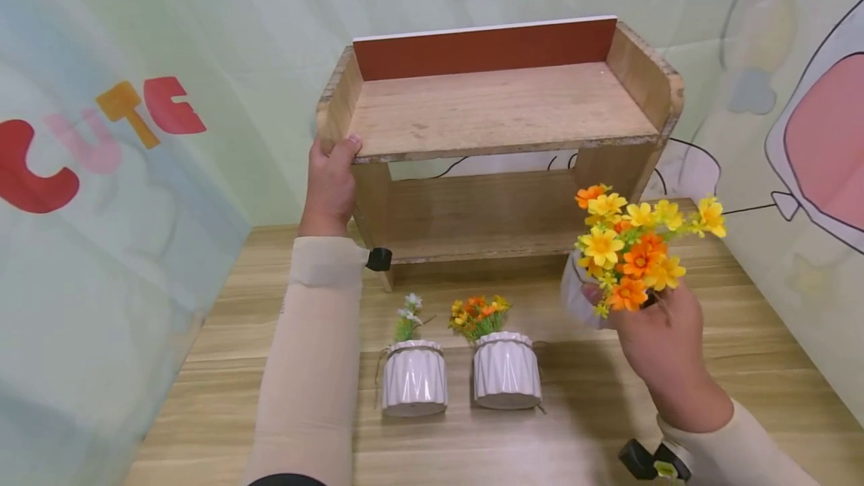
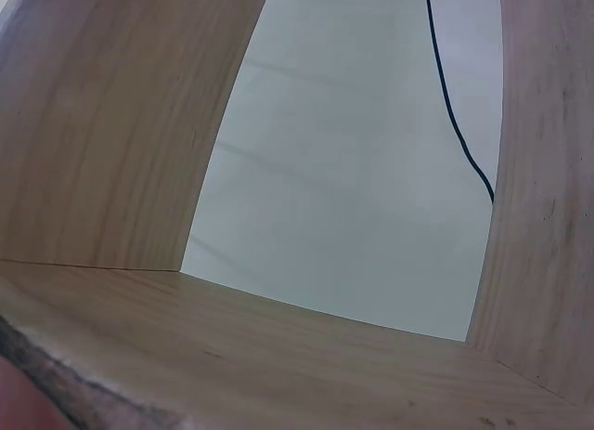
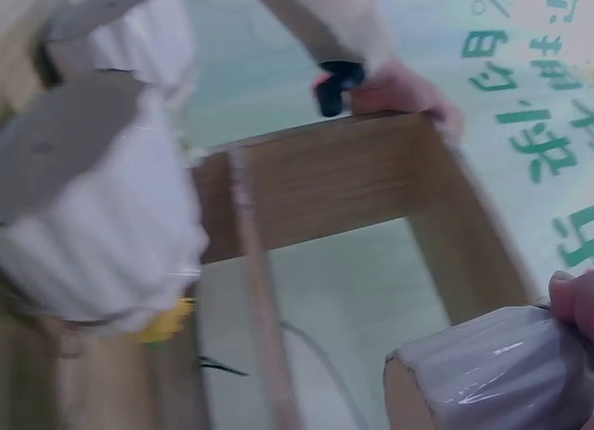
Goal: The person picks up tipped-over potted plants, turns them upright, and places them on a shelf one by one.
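Observation:
My left hand (image 1: 331,186) grips the left front corner of a wooden two-tier shelf (image 1: 499,111), thumb on the upper board. My right hand (image 1: 664,340) holds a white ribbed flowerpot (image 1: 579,295) with yellow and orange artificial flowers (image 1: 628,250), raised in front of the shelf's right side. The right wrist view shows this pot (image 3: 492,370) with fingertips at its rim. Two similar pots lie in front of the shelf: one with small white flowers (image 1: 408,313), one with orange and yellow flowers (image 1: 481,315). The left wrist view looks into the shelf's interior (image 2: 102,123).
Wood-grain tabletop (image 1: 236,336) lies under the shelf and pots. A pale printed backdrop (image 1: 270,43) with coloured letters hangs behind and along both sides. Through the shelf's open back, a dark line (image 2: 450,114) shows against the pale surface.

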A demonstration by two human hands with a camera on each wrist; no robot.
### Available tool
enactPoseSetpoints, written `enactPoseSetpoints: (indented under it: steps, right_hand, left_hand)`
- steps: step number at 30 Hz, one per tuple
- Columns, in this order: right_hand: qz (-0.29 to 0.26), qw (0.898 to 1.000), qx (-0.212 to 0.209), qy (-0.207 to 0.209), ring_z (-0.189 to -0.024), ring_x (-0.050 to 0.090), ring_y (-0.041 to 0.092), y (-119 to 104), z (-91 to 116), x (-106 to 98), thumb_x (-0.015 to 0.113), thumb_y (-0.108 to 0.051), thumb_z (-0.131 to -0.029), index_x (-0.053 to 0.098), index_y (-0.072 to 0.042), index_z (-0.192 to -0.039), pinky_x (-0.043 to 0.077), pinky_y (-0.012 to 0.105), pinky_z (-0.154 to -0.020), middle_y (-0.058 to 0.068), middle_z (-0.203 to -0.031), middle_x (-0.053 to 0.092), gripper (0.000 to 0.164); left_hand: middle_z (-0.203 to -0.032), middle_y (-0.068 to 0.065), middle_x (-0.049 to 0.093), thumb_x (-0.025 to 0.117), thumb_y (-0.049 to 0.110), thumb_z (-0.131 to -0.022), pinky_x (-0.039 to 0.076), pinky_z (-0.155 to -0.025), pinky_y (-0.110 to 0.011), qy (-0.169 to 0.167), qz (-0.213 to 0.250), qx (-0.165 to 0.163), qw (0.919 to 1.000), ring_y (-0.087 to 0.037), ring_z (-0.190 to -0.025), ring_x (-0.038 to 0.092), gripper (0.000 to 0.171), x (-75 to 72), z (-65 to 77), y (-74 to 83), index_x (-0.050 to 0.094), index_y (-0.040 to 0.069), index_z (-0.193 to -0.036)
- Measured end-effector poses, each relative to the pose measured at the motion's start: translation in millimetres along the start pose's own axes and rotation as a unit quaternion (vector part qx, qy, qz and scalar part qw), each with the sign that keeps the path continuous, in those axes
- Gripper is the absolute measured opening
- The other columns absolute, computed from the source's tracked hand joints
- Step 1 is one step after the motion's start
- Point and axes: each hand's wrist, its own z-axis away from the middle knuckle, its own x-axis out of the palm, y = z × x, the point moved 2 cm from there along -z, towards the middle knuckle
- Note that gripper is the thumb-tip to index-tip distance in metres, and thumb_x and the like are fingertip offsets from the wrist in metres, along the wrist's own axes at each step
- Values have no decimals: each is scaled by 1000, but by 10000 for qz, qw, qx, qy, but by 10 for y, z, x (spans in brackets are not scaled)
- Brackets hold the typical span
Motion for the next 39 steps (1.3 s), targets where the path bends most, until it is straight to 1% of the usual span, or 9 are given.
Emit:
enactPoseSetpoints:
  steps: [4, 9, 11, 15, 20, 26, 32, 35, 39]
  right_hand:
    - [-447, 9986, -286, -56, -130, 57, 19, -235, -154, -21, 81, 6, -87, 57, -17, -148, 49, 15, -100, 4, -145, 60, 70]
    - [-1311, 9881, -725, -342, -140, 48, 25, -507, -322, -8, 78, 12, -86, 52, -14, -152, 45, 17, -108, 9, -152, 52, 76]
    - [-1347, 9872, -760, -382, -141, 46, 25, -612, -377, -5, 79, 12, -85, 51, -15, -153, 45, 18, -109, 9, -153, 51, 78]
    - [-592, 9956, -665, -277, -137, 51, 20, -816, -478, -5, 81, 2, -88, 52, -23, -153, 48, 18, -106, 2, -152, 55, 75]
    - [-275, 9970, -677, -240, -128, 55, 17, -1034, -616, 15, 85, -6, -87, 58, -25, -149, 49, 18, -99, 0, -147, 60, 70]
    - [-699, 9951, -669, -201, -125, 56, 19, -1243, -782, 7, 89, -10, -84, 67, -21, -141, 50, 21, -93, 2, -141, 65, 62]
    - [-790, 9957, -464, -129, -135, 51, 17, -1385, -964, 35, 90, -11, -83, 64, -21, -145, 46, 31, -112, -1, -149, 60, 68]
    - [-1129, 9929, -360, -95, -139, 50, 17, -1434, -1052, 61, 90, -6, -81, 62, -21, -146, 40, 34, -120, -1, -152, 58, 72]
    - [-1408, 9897, -249, -98, -141, 49, 17, -1496, -1161, 80, 89, -4, -81, 61, -20, -148, 36, 35, -123, -1, -154, 56, 74]
  left_hand:
    - [-163, -11, 40, 53, 39, -100, 30, -123, -36, -7, 30, -15, 10000, -23, -141, 43, 72, 0, 5, 6, 31, 18, -165]
    - [-162, -11, 41, 53, 39, -100, 31, -123, -39, -54, 68, 46, 10000, -24, -140, 43, 70, 0, 19, 8, 34, 19, -164]
    - [-163, -10, 40, 53, 39, -100, 30, -123, -39, -68, 83, 12, 9999, -24, -140, 42, 71, 2, 20, 7, 32, 20, -165]
    - [-163, -11, 40, 54, 37, -100, 31, -123, -36, -83, 171, 52, 9998, -23, -141, 43, 72, 8, 4, 3, 30, 18, -166]
    - [-163, -11, 40, 54, 37, -100, 31, -123, -36, -48, 240, 13, 9997, -23, -141, 43, 72, 1, 3, -4, 31, 18, -165]
    - [-163, -11, 40, 54, 38, -100, 30, -123, -37, -71, 152, 9, 9999, -23, -142, 42, 72, -5, 5, -8, 31, 19, -165]
    - [-164, -11, 40, 53, 36, -100, 31, -123, -36, -59, 135, 25, 9999, -23, -142, 43, 72, -13, 12, -6, 30, 17, -165]
    - [-165, -12, 39, 54, 37, -100, 30, -124, -35, -33, 144, 4, 9999, -23, -143, 43, 73, -20, 9, -4, 29, 16, -166]
    - [-166, -11, 37, 55, 38, -100, 29, -124, -36, -5, 168, -35, 9999, -23, -144, 41, 74, -22, 2, -7, 28, 17, -166]
